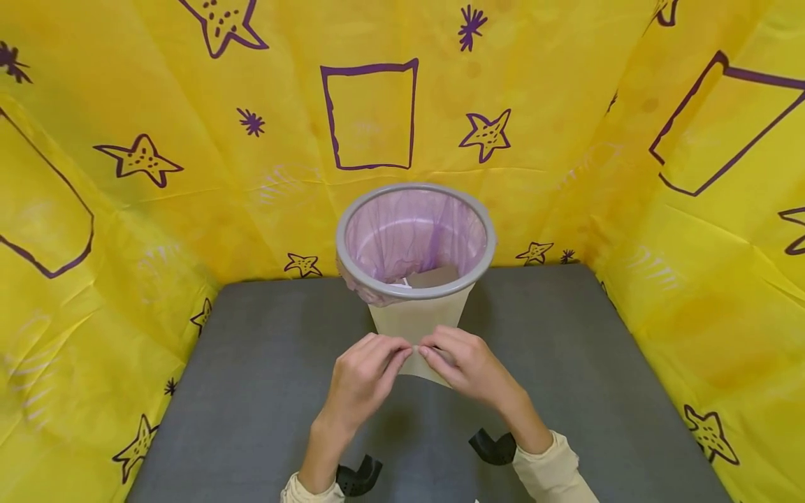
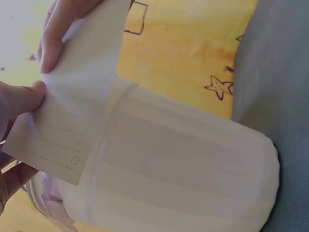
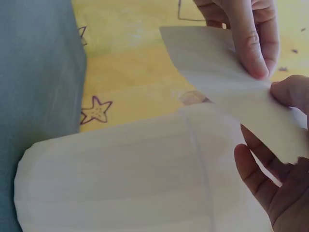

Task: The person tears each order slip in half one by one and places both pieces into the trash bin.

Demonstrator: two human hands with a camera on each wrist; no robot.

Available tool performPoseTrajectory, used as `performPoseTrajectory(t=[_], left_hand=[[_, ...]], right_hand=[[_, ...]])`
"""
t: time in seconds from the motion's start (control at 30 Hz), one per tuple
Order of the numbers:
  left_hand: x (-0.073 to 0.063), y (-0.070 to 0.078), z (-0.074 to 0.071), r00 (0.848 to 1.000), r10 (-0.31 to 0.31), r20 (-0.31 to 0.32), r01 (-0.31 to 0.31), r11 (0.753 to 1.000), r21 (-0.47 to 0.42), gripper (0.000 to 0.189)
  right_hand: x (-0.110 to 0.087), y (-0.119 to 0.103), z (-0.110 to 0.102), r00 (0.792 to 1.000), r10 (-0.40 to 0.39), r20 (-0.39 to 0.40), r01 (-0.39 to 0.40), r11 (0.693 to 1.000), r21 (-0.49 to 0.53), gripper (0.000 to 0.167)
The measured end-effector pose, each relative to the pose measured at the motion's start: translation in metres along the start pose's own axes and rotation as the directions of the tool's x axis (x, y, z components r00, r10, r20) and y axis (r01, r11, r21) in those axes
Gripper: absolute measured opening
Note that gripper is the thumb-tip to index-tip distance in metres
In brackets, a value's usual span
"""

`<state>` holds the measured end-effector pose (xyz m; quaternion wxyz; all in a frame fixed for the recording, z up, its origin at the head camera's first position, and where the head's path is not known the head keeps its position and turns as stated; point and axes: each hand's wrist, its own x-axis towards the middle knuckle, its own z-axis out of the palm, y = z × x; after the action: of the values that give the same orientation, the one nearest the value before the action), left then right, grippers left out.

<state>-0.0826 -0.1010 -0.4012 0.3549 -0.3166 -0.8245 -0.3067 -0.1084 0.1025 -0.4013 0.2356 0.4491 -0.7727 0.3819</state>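
Note:
Both hands hold a sheet of white paper [image 2: 91, 63] up in front of a pale bin [image 2: 193, 159]. My left hand [image 1: 365, 370] pinches it between thumb and fingers, and my right hand [image 1: 468, 363] pinches it right beside, the fingertips of the two almost meeting at its upper edge. Printed lines and small boxes show on the paper's face in the left wrist view. The bin has a grey rim [image 1: 342, 241] and a thin purple liner [image 1: 390, 223] folded over it. Inside lie a brown piece [image 1: 434, 277] and a white scrap.
The bin stands at the back of a dark grey table [image 1: 270, 391]. Yellow cloth walls [image 1: 283, 230] with purple star and square drawings enclose the table at the back and both sides. Black curved mounts [image 1: 360, 476] sit by the wrists.

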Motion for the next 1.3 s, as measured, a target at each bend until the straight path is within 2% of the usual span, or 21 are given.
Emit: performPoseTrajectory(t=[0.13, 0.23, 0.4, 0.6, 0.73, 0.83, 0.93, 1.07, 1.2, 1.3], left_hand=[[0.004, 0.0, 0.0, 1.0, 0.006, -0.008, -0.006, 0.999, -0.033, 0.007], [0.004, -0.001, 0.002, 1.0, 0.004, -0.016, -0.005, 0.998, -0.06, 0.007], [0.002, -0.003, 0.006, 1.0, -0.015, -0.019, 0.012, 0.99, -0.142, 0.003], [0.001, -0.005, 0.012, 0.999, -0.018, -0.043, 0.007, 0.967, -0.254, 0.005], [0.001, -0.005, 0.014, 0.998, 0.009, -0.067, -0.025, 0.97, -0.242, 0.004], [0.002, -0.004, 0.015, 0.994, 0.057, -0.094, -0.075, 0.977, -0.199, 0.004], [0.002, -0.003, 0.016, 0.986, 0.111, -0.123, -0.129, 0.98, -0.152, 0.004], [0.003, -0.003, 0.017, 0.973, 0.159, -0.166, -0.182, 0.975, -0.131, 0.005], [0.003, -0.004, 0.018, 0.968, 0.159, -0.196, -0.19, 0.969, -0.155, 0.004], [0.003, -0.005, 0.019, 0.973, 0.119, -0.196, -0.155, 0.971, -0.18, 0.004]], right_hand=[[0.004, 0.003, -0.003, 1.0, 0.0, -0.014, 0.001, 0.998, 0.071, 0.01], [0.004, 0.005, -0.003, 1.0, 0.028, -0.007, -0.027, 0.993, 0.114, 0.008], [0.001, 0.009, -0.004, 0.99, 0.138, 0.027, -0.14, 0.974, 0.178, 0.015], [-0.002, 0.01, -0.006, 0.966, 0.245, 0.084, -0.259, 0.925, 0.278, 0.016], [-0.004, 0.01, -0.006, 0.944, 0.308, 0.121, -0.331, 0.882, 0.336, 0.017], [-0.003, 0.008, -0.008, 0.929, 0.341, 0.144, -0.37, 0.857, 0.359, 0.017], [0.003, 0.0, -0.014, 0.917, 0.362, 0.168, -0.399, 0.833, 0.383, 0.015], [0.002, 0.001, -0.015, 0.9, 0.394, 0.188, -0.437, 0.802, 0.407, 0.014], [-0.005, 0.011, -0.012, 0.884, 0.417, 0.21, -0.467, 0.768, 0.438, 0.013], [-0.005, 0.012, -0.013, 0.889, 0.401, 0.221, -0.457, 0.766, 0.452, 0.013]])
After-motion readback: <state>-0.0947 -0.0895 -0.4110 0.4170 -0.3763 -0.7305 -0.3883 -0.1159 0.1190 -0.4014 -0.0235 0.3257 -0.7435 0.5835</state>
